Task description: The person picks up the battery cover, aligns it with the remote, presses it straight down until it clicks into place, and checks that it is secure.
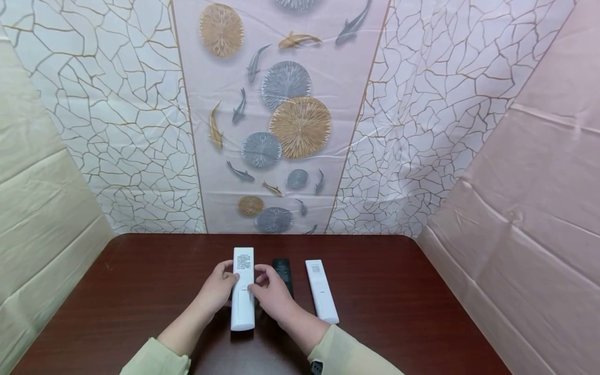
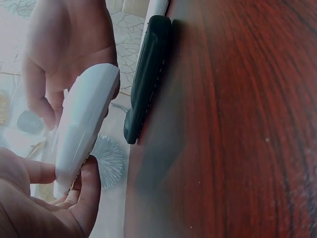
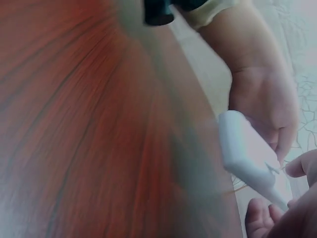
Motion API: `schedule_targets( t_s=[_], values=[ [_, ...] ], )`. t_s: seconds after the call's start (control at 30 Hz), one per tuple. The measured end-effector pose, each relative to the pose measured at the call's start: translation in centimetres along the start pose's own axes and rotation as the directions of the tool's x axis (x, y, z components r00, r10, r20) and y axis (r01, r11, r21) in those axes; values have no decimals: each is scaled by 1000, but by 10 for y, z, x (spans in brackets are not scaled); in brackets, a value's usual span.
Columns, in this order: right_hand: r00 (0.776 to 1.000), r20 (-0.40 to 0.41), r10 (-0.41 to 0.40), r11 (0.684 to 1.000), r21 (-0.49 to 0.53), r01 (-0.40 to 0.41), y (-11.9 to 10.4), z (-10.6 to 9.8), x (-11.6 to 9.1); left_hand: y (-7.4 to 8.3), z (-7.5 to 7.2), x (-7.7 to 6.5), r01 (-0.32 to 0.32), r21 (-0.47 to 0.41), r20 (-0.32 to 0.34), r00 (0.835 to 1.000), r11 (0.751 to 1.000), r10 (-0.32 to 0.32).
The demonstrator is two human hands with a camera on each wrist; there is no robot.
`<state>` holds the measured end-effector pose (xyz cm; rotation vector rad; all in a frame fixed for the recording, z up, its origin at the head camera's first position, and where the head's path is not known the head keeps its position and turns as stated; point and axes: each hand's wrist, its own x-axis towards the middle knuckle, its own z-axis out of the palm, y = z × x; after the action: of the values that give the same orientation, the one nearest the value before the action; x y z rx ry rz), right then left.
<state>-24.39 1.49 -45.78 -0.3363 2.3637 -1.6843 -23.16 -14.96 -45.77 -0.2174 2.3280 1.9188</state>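
Observation:
Both hands hold a white remote control (image 1: 242,310) above the table, its back with a printed label and battery cover turned up. My left hand (image 1: 215,289) pinches its left edge, thumb on the back and fingers beneath. On the opposite edge, my right hand (image 1: 274,296) grips it with the thumb pressed near the cover's top. The left wrist view shows the raised remote (image 2: 84,124) side-on, between the left fingers (image 2: 89,186) and the right hand (image 2: 74,44). In the right wrist view the remote's white end (image 3: 237,141) stands clear of the tabletop.
A black remote (image 1: 282,268) lies on the table just beyond the right hand, partly hidden by it. Farther right lies a second white remote (image 1: 322,294), label side up. The brown wooden table (image 1: 398,312) ends at a patterned cloth backdrop (image 1: 267,219), with cloth walls at both sides.

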Motion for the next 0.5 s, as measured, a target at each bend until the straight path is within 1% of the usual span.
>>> schedule_targets(
  t_s=[0.07,0.2,0.33,0.5],
  values=[
    [998,13,56,997,57,-57,-3,0,-1,0,0,-1,-3,0,1,1000,1000,3],
    [992,47,113,988,101,-117,-6,0,-3,-1,1,-1,-9,-16,1,1000,1000,9],
    [989,72,133,980,138,-142,-6,1,-2,-1,1,0,-14,-21,8,1000,1000,14],
    [989,73,130,975,170,-141,-4,2,-2,1,1,0,-9,-14,11,1000,1000,9]
  ],
)
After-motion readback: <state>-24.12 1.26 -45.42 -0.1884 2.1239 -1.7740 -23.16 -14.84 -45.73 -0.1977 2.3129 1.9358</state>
